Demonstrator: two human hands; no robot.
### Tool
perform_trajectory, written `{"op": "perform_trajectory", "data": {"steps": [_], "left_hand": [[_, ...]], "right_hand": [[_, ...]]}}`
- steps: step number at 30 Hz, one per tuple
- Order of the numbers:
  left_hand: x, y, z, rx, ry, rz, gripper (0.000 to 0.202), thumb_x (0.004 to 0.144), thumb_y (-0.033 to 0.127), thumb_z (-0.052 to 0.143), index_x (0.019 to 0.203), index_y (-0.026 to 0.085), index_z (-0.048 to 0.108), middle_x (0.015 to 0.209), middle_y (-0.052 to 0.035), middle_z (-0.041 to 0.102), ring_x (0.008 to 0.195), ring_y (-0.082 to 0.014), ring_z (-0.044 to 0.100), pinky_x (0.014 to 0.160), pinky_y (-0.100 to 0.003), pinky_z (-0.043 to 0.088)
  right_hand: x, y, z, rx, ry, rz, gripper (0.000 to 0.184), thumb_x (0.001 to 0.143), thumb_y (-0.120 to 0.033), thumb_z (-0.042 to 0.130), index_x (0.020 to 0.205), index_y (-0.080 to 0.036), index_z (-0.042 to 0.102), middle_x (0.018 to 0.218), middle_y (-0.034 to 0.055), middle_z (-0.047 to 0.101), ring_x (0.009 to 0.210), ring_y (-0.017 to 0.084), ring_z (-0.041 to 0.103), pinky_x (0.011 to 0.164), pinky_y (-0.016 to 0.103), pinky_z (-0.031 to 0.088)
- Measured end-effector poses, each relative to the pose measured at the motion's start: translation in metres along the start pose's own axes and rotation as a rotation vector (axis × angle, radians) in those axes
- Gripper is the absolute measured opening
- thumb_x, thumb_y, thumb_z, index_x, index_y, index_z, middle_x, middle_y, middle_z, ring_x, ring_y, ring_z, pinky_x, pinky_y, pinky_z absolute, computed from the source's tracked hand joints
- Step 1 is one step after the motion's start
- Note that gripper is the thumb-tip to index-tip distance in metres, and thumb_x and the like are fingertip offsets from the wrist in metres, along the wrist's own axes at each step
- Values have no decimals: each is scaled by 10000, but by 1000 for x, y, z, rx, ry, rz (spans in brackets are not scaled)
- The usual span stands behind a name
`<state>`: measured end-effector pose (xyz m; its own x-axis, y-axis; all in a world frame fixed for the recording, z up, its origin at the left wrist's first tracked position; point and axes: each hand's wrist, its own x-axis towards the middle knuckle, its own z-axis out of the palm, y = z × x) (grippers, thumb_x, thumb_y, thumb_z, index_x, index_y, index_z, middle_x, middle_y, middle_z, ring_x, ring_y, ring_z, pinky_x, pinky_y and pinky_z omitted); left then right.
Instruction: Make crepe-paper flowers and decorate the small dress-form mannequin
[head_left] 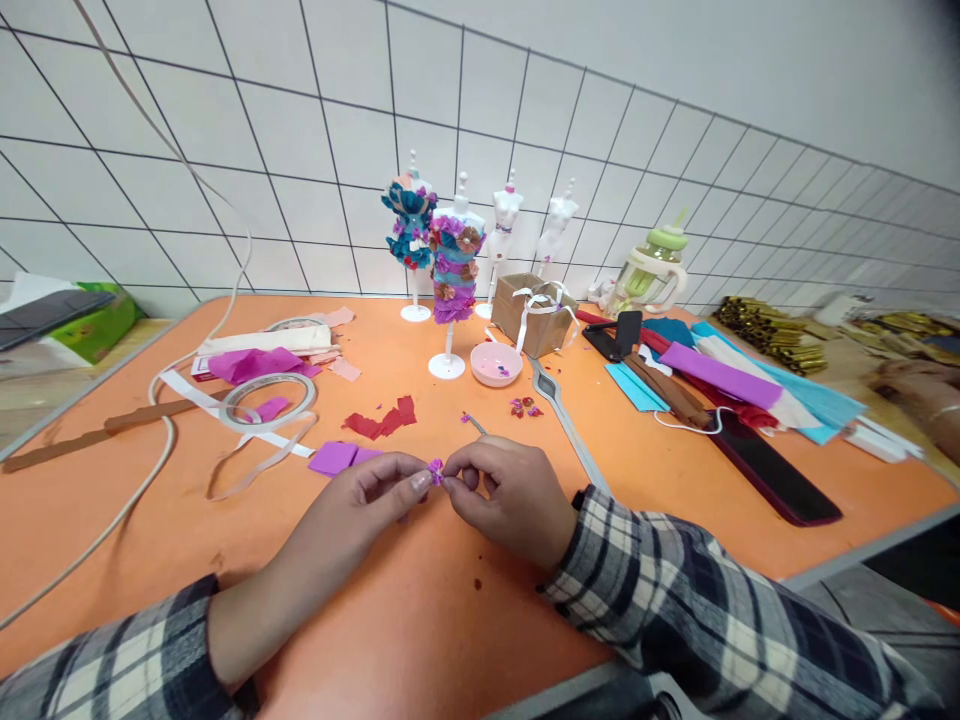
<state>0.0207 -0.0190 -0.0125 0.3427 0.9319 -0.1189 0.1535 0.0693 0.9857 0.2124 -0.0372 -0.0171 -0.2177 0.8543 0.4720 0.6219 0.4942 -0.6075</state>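
In the head view, the plaid sleeves come nearest, entering from the lower corners and slanting inward over the orange bench. The left hand reaches up and rightward, back of the hand up, thumb and forefinger closed on a small purple paper flower. The right hand comes in from the other side, knuckles up and fingers curled, its thumb and forefinger drawn close at the flower's right edge; whether it grips or only touches cannot be told. The flower sits between both sets of fingertips, above the bench. Purple paper lies just beside the left hand; red scraps lie beyond.
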Motion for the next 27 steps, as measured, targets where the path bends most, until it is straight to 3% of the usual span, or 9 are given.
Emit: {"op": "perform_trajectory", "data": {"steps": [6,11,15,18,22,27], "left_hand": [[0,9,4,40,68,-68,126,669,357,753,689,232,750,695,17,711,725,-180,602,715,-266,450],[0,8,3,-34,31,-64,99,654,331,777,663,235,752,638,31,685,677,-156,583,700,-248,456],[-2,4,3,-133,-15,-30,170,721,386,746,775,226,772,775,-12,739,757,-188,623,714,-271,483],[-2,3,4,-59,-51,-23,208,719,404,756,808,217,772,787,-21,742,735,-187,618,681,-267,481],[-2,5,5,63,-15,-42,238,714,439,740,724,202,762,701,-22,731,621,-168,582,580,-251,453],[-1,4,4,54,-22,-17,194,687,412,760,707,219,773,719,-28,765,697,-199,643,673,-279,502]], "right_hand": [[0,2,2,36,-16,1,56,782,-155,659,804,-195,692,657,-34,622,617,95,548,600,214,380],[2,2,1,69,-9,-27,75,758,-125,654,787,-187,686,631,-40,605,598,92,542,593,204,389],[1,2,1,55,-5,-20,70,760,-128,654,786,-189,677,632,-43,602,584,90,527,583,208,379],[-1,2,1,30,8,-6,54,784,-157,654,804,-198,683,652,-39,613,597,95,530,579,217,369],[-2,1,2,4,-20,-23,74,797,-177,652,834,-217,701,677,-33,633,643,108,557,606,228,376],[-1,0,1,-5,-44,-31,81,799,-178,644,825,-221,707,691,-29,648,645,106,565,602,226,371]]}}
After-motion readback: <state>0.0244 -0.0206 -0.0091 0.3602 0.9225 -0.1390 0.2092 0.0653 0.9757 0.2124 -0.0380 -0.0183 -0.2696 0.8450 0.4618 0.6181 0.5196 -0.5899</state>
